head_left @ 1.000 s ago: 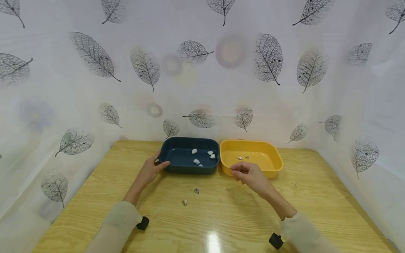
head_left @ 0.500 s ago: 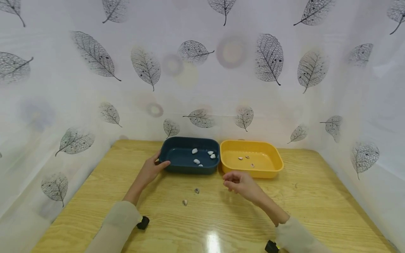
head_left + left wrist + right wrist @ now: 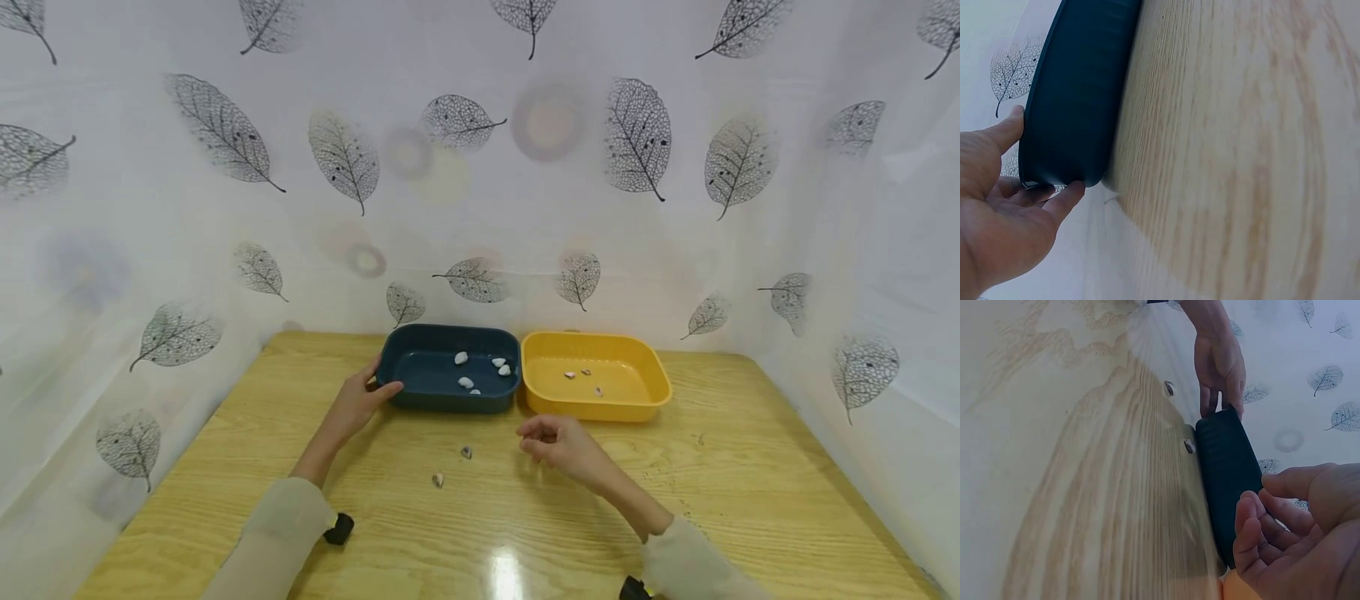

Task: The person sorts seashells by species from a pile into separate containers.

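My left hand (image 3: 360, 402) grips the left end of a dark blue plastic tray (image 3: 442, 402), its thumb and fingers around the corner; the left wrist view shows the thumb at the rim and fingertips on the end wall (image 3: 1079, 94). Several white shells (image 3: 466, 382) lie inside. Over the table, in front of a yellow tray (image 3: 600, 410), my right hand (image 3: 566, 450) has loosely bent fingers and nothing in them. Small dark-and-pale shells (image 3: 570, 375) rest in the yellow tray. Two similar small ones, a greyish shell (image 3: 467, 452) and a brownish shell (image 3: 438, 480), lie on the table left of my right hand.
Both trays stand side by side near the back of the wooden table (image 3: 540, 533). Behind and beside it hangs a white leaf-printed curtain (image 3: 480, 208). A black wrist camera (image 3: 339, 528) sits on the left sleeve.
My right hand has drawn back from the yellow tray's front rim, down and to the left. Another small shell shows inside that tray. My left hand stays on the blue tray.
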Demonstrator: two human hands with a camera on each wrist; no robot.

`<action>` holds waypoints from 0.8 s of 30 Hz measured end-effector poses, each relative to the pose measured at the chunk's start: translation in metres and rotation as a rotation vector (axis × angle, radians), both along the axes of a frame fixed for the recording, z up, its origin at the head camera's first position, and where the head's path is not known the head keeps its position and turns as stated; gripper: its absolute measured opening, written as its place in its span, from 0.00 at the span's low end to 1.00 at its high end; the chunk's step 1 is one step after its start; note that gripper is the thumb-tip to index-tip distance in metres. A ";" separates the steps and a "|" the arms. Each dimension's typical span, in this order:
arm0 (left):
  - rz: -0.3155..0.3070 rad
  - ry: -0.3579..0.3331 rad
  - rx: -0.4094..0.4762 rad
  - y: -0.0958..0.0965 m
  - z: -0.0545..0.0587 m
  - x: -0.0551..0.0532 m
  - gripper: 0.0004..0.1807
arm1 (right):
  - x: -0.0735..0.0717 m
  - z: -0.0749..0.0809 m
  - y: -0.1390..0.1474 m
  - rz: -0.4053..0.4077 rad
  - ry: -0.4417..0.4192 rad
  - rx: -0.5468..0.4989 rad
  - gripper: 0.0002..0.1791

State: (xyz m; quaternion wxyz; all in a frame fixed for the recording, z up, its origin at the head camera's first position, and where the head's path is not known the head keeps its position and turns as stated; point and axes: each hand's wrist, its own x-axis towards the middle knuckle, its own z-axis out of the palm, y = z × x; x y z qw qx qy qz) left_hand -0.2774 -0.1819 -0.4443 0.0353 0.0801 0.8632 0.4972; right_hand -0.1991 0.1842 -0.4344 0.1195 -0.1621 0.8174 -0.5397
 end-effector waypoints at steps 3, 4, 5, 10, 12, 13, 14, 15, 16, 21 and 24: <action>-0.005 0.001 -0.003 0.001 0.001 0.000 0.44 | -0.001 -0.002 -0.002 -0.005 -0.001 0.007 0.14; -0.004 0.001 -0.001 0.001 0.001 0.001 0.44 | -0.001 -0.003 -0.003 -0.007 0.002 0.011 0.14; -0.001 0.000 0.001 0.001 0.001 0.000 0.44 | -0.002 -0.004 -0.004 -0.007 0.003 0.013 0.14; -0.002 0.006 0.003 0.001 0.002 0.001 0.44 | -0.002 -0.009 -0.008 0.006 0.026 0.020 0.14; -0.005 0.007 0.003 0.001 0.002 0.001 0.44 | -0.002 -0.011 -0.011 0.010 0.032 0.021 0.14; -0.006 0.011 0.000 0.001 0.002 0.001 0.44 | -0.001 -0.011 -0.012 0.012 0.036 0.023 0.14; -0.006 0.011 0.000 0.000 0.001 0.000 0.44 | -0.002 -0.011 -0.013 0.015 0.034 0.024 0.14; -0.006 0.009 0.001 0.000 0.001 0.000 0.44 | -0.002 -0.012 -0.015 0.015 0.030 0.027 0.14; -0.006 0.007 0.001 0.000 0.000 0.000 0.44 | -0.002 -0.012 -0.016 0.016 0.024 0.027 0.14; -0.005 0.001 0.007 0.000 0.000 0.000 0.44 | -0.007 -0.019 -0.026 0.032 0.033 0.046 0.14; -0.006 0.003 0.004 0.000 0.000 0.000 0.44 | -0.010 -0.022 -0.033 0.044 0.054 0.063 0.13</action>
